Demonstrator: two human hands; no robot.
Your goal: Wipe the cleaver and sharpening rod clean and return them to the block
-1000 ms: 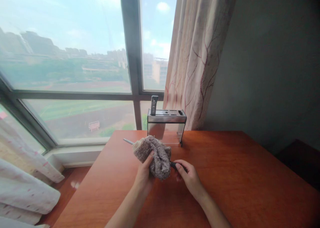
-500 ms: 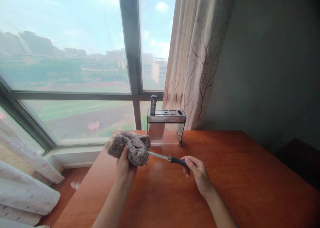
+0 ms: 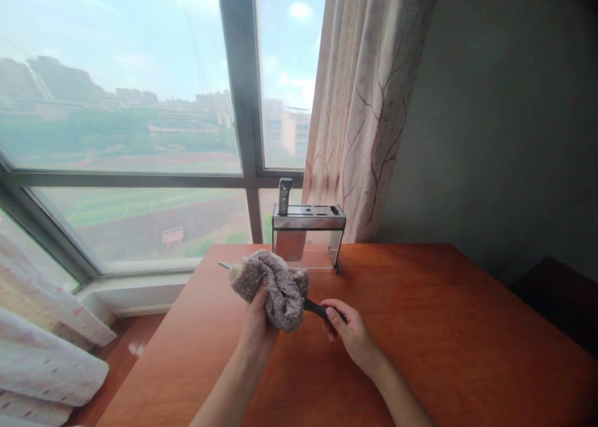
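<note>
Gripping a grey cloth [image 3: 275,288], the left hand [image 3: 256,323] is folding it around a steel rod [image 3: 225,265] above the wooden table [image 3: 443,327]. Right hand [image 3: 350,333] is closing on the rod's black handle [image 3: 316,308]. Behind, a knife rack [image 3: 308,234] is holding one dark-handled tool [image 3: 283,196] upright in its left slot.
</note>
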